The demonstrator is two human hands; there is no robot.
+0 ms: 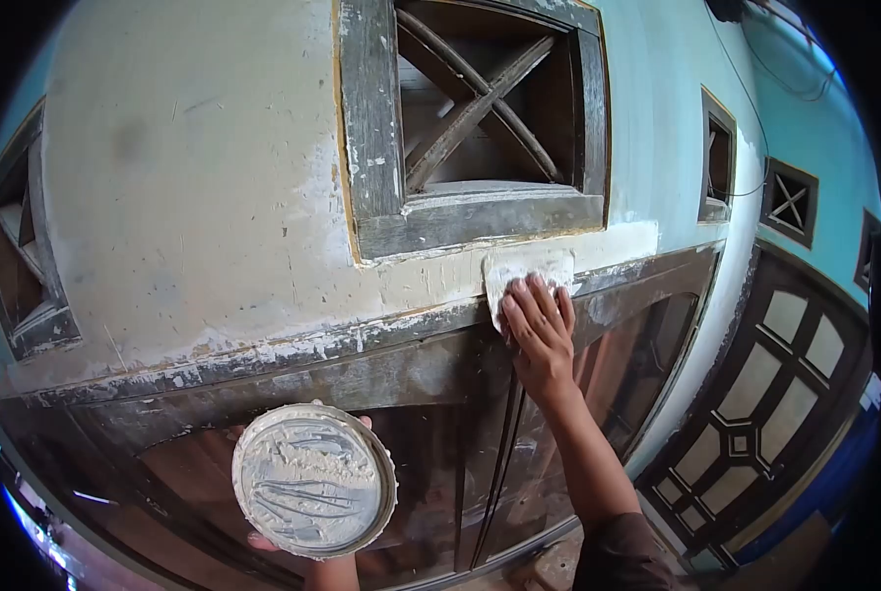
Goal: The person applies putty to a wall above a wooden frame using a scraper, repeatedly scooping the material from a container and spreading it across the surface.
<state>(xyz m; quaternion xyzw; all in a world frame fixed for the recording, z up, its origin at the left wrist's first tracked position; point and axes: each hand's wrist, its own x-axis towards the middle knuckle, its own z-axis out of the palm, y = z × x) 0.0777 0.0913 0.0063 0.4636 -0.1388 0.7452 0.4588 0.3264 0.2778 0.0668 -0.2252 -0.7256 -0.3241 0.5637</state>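
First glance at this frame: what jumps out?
The right hand presses a white-smeared scraper flat on the wall, just under the grey wooden vent at top centre. Low in the middle, the left hand holds up a round lid coated with pale putty. A dark panelled door stands at the far right.

Vent frame (480,219) above, door lintel (361,345) below
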